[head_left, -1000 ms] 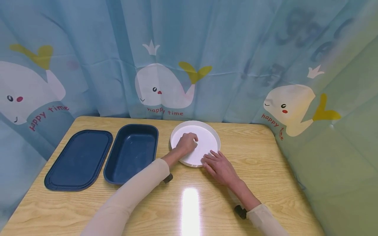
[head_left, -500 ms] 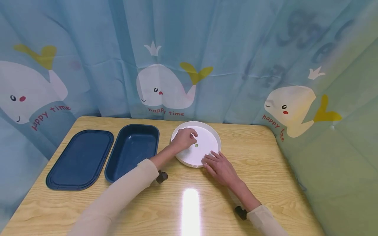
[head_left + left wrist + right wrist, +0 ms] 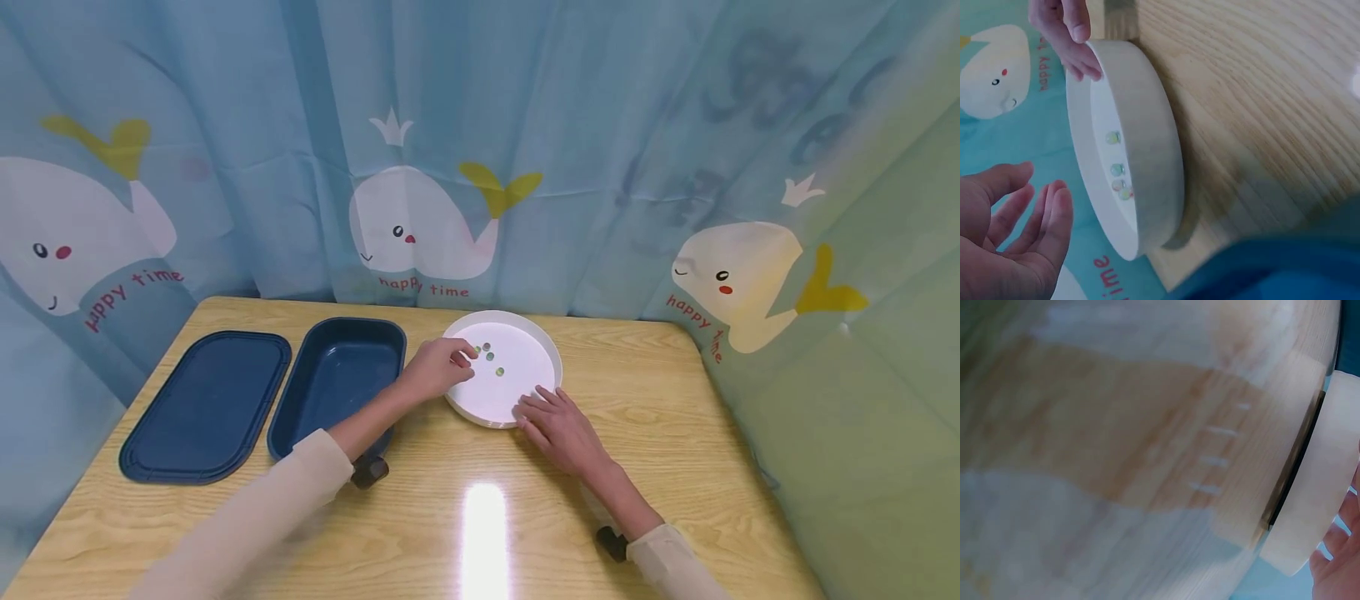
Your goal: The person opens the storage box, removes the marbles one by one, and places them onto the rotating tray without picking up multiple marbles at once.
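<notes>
Several small glass marbles (image 3: 500, 372) lie in a round white tray (image 3: 525, 354), with greenish tints; the left wrist view shows them as clear marbles (image 3: 1117, 169) spread in a loose row. My left hand (image 3: 437, 367) hovers at the tray's left rim, its thumb and fingers apart and loosely bent. In the left wrist view nothing sits between the fingers of that left hand (image 3: 1019, 231). At the tray's near right rim my right hand (image 3: 562, 429) rests with relaxed fingers reaching over the edge. Only part of the right hand (image 3: 1341, 562) shows in the right wrist view.
A deep dark blue rectangular container (image 3: 341, 375) stands left of the tray, under my left forearm. Its flat blue lid (image 3: 206, 408) lies farther left. The wooden table (image 3: 630, 358) ends at a blue curtain (image 3: 585, 125) with whale prints.
My left hand has drawn back left from the tray's middle to its left rim. One marble came into view first, and now several show. The right hand stays put.
</notes>
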The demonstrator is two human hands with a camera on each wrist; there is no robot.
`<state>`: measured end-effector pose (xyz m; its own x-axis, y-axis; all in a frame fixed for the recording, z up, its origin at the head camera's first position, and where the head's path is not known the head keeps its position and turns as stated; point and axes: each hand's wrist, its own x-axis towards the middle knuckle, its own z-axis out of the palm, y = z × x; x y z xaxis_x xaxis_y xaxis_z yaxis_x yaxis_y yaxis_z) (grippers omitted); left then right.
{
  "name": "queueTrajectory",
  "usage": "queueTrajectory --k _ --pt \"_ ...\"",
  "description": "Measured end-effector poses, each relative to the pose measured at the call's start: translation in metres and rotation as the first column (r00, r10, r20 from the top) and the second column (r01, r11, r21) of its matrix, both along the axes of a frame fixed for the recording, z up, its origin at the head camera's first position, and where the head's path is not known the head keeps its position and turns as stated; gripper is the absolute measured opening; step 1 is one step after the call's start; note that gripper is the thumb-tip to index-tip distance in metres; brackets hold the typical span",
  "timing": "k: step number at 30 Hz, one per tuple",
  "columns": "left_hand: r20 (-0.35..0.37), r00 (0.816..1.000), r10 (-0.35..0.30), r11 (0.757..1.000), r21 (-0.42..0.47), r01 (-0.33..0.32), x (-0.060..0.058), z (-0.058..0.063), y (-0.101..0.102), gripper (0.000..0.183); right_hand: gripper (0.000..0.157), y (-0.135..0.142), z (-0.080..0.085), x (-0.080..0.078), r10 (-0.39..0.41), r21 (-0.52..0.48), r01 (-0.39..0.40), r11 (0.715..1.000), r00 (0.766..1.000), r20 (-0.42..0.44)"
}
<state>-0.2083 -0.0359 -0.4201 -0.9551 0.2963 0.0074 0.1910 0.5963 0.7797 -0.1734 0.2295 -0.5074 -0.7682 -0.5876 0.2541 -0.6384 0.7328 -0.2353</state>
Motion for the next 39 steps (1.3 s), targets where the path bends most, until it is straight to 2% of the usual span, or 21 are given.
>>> queueTrajectory --k 6,10,17,23,30,39 --pt "0.011 1.0 -0.02 1.0 -0.002 0.02 0.012 0.006 -0.015 0.018 0.027 0.001 0.0 0.0 0.0 -0.007 0.0 1.0 1.0 -0.001" --pt "0.002 1.0 -0.015 1.0 -0.007 0.015 0.021 0.003 -0.029 0.021 0.027 0.001 -0.001 -0.001 0.011 -0.012 -0.011 1.0 1.0 -0.007" --pt "-0.049 0.997 0.06 0.998 0.027 -0.059 0.036 -0.004 -0.061 0.02 0.029 -0.001 0.0 -0.003 0.025 -0.006 -0.025 1.0 1.0 -0.004" --pt "-0.07 0.993 0.093 0.996 0.02 -0.092 0.047 -0.012 -0.09 0.02 0.028 -0.001 0.001 -0.002 0.016 0.002 -0.016 1.0 1.0 0.004" --pt "-0.031 0.995 0.099 0.994 -0.041 -0.1 0.054 -0.024 -0.113 0.02 0.028 0.0 0.002 -0.001 0.011 -0.001 -0.011 1.0 1.0 0.011" --pt "0.084 0.996 0.02 0.996 -0.093 -0.012 0.057 -0.038 -0.122 0.017 0.028 0.001 0.002 0.0 0.006 0.007 -0.006 1.0 1.0 0.006"
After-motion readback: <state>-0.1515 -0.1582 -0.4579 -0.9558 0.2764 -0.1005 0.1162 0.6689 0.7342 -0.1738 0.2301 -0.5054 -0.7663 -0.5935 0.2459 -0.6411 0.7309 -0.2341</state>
